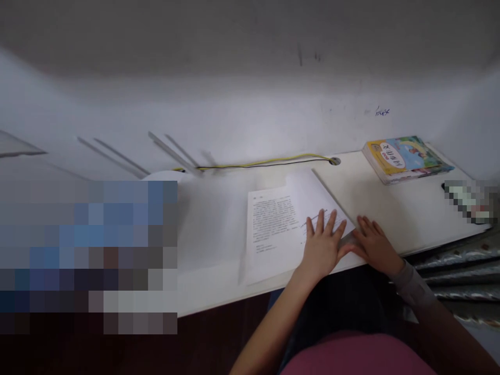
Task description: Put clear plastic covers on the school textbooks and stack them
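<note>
A printed sheet of paper (pixel 273 229) lies on the white desk (pixel 394 208), with a second sheet (pixel 312 195) partly over it at an angle. My left hand (pixel 324 244) rests flat on the lower right part of the papers, fingers stretched out. My right hand (pixel 373 244) lies flat on the desk just right of the paper's corner, fingers spread, nothing in it. The thumbs of the two hands almost meet near the desk's front edge.
A stack of colourful books (pixel 406 158) sits at the desk's far right. A yellow and black cable (pixel 265 163) runs along the wall to a hole (pixel 335 161) in the desk. Blurred-out areas cover the left side and the far right edge.
</note>
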Available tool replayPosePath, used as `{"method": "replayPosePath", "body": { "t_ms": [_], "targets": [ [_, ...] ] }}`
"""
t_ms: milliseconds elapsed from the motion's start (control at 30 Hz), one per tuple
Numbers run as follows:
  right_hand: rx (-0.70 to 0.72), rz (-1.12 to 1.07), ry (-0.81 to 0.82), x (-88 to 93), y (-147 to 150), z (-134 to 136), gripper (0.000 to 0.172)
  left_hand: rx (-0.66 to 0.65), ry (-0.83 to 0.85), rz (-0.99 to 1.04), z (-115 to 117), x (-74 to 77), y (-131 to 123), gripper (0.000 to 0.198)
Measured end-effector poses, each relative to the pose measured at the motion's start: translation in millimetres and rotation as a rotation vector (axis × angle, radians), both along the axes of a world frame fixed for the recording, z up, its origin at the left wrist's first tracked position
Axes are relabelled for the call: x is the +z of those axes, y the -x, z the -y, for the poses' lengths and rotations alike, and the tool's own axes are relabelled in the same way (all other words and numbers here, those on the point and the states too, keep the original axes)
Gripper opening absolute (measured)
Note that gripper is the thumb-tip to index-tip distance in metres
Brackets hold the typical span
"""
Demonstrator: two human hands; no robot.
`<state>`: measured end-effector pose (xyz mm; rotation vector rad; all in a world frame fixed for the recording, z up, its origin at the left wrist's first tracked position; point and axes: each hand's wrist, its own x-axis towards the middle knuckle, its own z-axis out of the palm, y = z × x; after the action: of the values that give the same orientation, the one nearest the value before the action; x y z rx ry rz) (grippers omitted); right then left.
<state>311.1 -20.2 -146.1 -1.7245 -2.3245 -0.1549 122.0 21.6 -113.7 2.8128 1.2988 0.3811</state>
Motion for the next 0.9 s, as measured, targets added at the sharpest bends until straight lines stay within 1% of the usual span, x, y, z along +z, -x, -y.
{"method": "replayPosePath", "body": {
  "t_ms": [67,133,267,367,567,733,900],
  "targets": [
    [0.024,0.059,0.018,-3.1,-7,1,0.044,-0.008,-0.015,-0.035,-1,-6.8,-4,0.059],
    [0.038,0.073,0.021,-4.1,-8,1,0.045,0.002,-0.016,-0.055,-2,-12.0,-6,0.059],
    [0.039,0.056,0.016,-4.6,-9,-1,0.051,0.017,-0.012,-0.083,-5,-17.0,-6,0.057],
    [0.038,0.023,0.011,-6.4,-10,-1,0.056,0.016,-0.009,-0.086,-6,-17.0,-6,0.057],
    [0.034,-0.034,0.015,-9.8,-12,1,0.055,-0.004,0.06,-0.068,-7,-15.3,-7,0.061],
    [0.042,-0.057,0.017,-11.8,-14,1,0.057,-0.076,0.083,-0.066,-6,-14.6,-9,0.064],
    [0.033,-0.033,0.023,-10.8,-13,1,0.058,-0.135,0.078,-0.068,-4,-11.7,-7,0.063]
  ]
}}
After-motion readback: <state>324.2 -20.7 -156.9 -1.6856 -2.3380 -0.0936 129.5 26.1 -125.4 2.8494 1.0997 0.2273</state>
